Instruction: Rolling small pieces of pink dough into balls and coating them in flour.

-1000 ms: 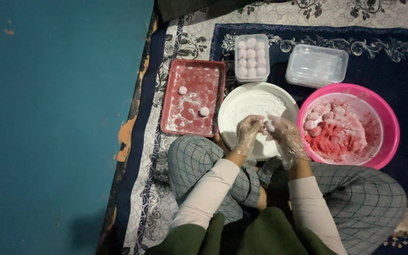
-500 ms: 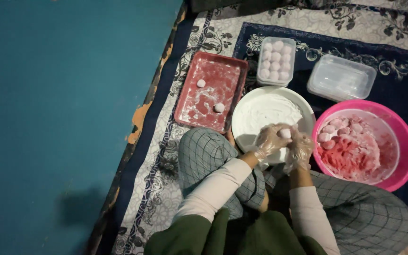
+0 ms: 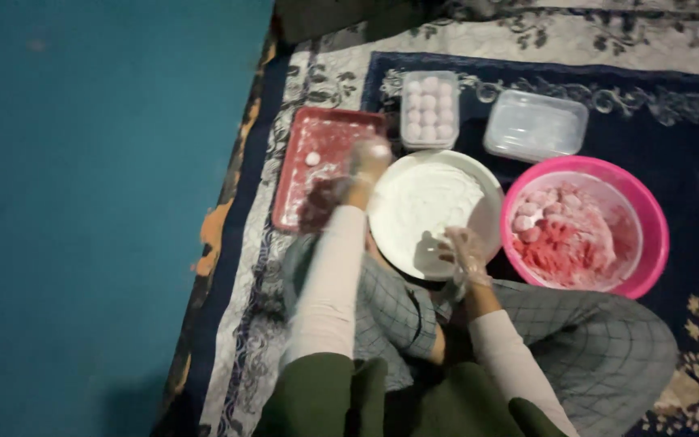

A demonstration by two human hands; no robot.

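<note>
From the head view, the left hand hung blurred over the red tray; whether its fingers pinched a dough ball I could not tell. The right hand, fingers loosely open and empty, rested at the rim of the white floured plate. The balls looked soft and sticky, best cupped gently. One ball lay on the tray, more in the clear box and pink basin.
</note>
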